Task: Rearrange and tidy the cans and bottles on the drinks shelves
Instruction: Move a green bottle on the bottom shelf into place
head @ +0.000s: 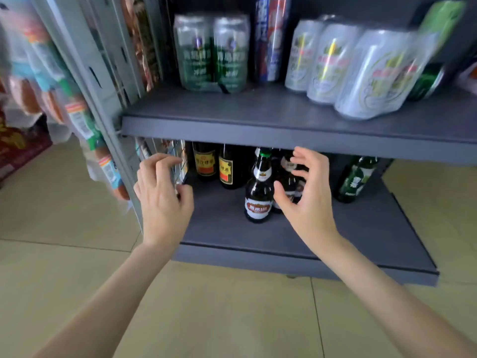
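Observation:
On the bottom shelf [335, 244] a brown beer bottle [259, 192] with a red and white label stands near the front. More brown bottles [290, 177] stand behind it, partly hidden by my right hand [307, 192]. That hand hovers just right of the front bottle, fingers spread and loosely curled, holding nothing. My left hand [162, 195] hangs at the shelf's left end, fingers loosely curled, empty. Two dark bottles with yellow labels [215, 164] stand at the back left. A green bottle [357, 178] leans at the right.
The upper shelf [232, 127] carries a wrapped pack of green cans [211, 51], a tall blue can [269, 40] and a wrapped pack of silver cans [353, 68]. Hanging snack packets [77, 117] fill the rack at the left. Beige floor tiles [232, 306] lie below.

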`<state>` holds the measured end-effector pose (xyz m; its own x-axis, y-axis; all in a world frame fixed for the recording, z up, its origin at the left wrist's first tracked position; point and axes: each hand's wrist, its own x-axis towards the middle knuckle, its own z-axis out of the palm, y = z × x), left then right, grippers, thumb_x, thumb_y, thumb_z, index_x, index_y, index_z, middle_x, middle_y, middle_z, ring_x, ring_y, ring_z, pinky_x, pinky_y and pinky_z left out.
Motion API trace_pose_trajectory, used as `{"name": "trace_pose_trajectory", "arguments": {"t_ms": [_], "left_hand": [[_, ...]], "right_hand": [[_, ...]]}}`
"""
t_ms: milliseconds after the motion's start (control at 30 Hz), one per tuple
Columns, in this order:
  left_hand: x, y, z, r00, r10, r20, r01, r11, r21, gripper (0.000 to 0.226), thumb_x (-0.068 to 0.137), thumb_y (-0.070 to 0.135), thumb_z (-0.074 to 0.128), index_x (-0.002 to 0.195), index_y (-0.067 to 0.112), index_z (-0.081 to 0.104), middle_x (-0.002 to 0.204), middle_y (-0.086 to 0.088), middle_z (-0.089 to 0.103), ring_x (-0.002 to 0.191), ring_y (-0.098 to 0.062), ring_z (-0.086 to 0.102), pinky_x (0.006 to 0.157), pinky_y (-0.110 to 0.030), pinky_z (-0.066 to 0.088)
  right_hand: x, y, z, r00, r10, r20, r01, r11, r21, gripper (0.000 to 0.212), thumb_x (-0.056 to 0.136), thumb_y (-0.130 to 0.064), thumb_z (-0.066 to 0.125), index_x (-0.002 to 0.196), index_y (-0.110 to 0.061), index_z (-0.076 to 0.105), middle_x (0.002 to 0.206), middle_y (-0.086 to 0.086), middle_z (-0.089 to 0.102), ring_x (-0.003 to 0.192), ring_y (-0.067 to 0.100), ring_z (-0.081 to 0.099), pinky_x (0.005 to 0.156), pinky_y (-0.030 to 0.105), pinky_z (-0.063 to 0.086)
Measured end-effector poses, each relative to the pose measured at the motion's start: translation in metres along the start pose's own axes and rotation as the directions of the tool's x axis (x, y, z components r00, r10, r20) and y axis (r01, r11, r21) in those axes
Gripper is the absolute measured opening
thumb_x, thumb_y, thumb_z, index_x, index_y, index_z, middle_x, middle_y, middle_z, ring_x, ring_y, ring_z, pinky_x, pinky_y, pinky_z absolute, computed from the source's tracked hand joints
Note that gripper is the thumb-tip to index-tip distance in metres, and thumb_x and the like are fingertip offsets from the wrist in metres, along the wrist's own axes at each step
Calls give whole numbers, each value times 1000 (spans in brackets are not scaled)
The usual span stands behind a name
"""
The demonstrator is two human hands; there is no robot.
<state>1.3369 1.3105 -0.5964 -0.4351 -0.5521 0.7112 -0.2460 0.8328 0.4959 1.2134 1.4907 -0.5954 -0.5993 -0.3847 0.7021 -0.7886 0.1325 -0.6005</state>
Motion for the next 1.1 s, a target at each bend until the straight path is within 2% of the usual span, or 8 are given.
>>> {"name": "trace_pose_trajectory", "arguments": {"t_ms": [133,233,433,567,700,833,967,1100], "left_hand": [[45,47,-27,998,51,-34,-52,999,-16,37,71,-1,46,107,3,53,107,-17,48,101,-23,40,80,-24,21],[62,75,-28,999,36,14,-36,999,-15,38,74,2,48,111,4,53,107,-15,49,101,-27,43,81,-27,22],[77,103,-7,952,-100,291,74,992,99,48,84,6,52,131,13,46,129,-9,49,123,-31,36,99,-41,26],[94,88,-2,915,-121,385,28,971,238,49,90,21,50,138,22,39,141,-7,41,133,-30,28,109,-40,17],[103,66,12,742,-255,621,-13,920,393,57,92,58,32,144,41,16,156,1,7,143,-27,-1,115,-45,-1],[109,59,14,654,-267,708,-63,913,402,63,88,68,24,144,45,8,156,7,-2,143,-26,-10,115,-45,-6],[111,59,12,630,-269,729,-81,911,405,64,87,69,23,144,45,5,156,7,-6,143,-26,-15,114,-47,-10],[110,56,14,631,-256,733,-87,915,395,65,87,69,22,144,44,4,156,7,-7,142,-26,-17,113,-47,-12]], "right_hand": [[50,-34,-68,985,-144,-95,138,988,-70,52,80,-5,62,124,-19,37,118,-12,31,107,14,46,94,18,41],[78,-48,-101,972,-196,-126,175,971,-164,54,79,-6,66,123,-17,37,117,-5,34,108,19,44,96,22,38],[121,-30,-130,998,51,-44,-62,948,-312,64,76,-14,74,132,-10,42,135,12,33,126,27,34,103,24,26],[145,-37,-106,998,-25,56,43,941,-336,61,77,-17,73,131,-11,45,137,11,34,129,26,33,103,29,31],[180,-42,-61,977,-10,212,66,964,-258,72,81,-21,71,141,-16,32,143,10,24,132,22,28,103,23,27],[238,-39,-10,973,64,220,-26,984,-174,81,78,-17,73,144,-14,27,143,17,20,131,31,31,106,28,26],[301,-27,24,949,261,176,-167,892,-421,79,79,-23,73,143,-21,28,142,20,23,127,40,35,108,42,30],[325,-16,41,911,389,133,-319,873,-370,62,78,-21,75,128,-23,37,134,16,33,112,37,52,89,38,44]]}}
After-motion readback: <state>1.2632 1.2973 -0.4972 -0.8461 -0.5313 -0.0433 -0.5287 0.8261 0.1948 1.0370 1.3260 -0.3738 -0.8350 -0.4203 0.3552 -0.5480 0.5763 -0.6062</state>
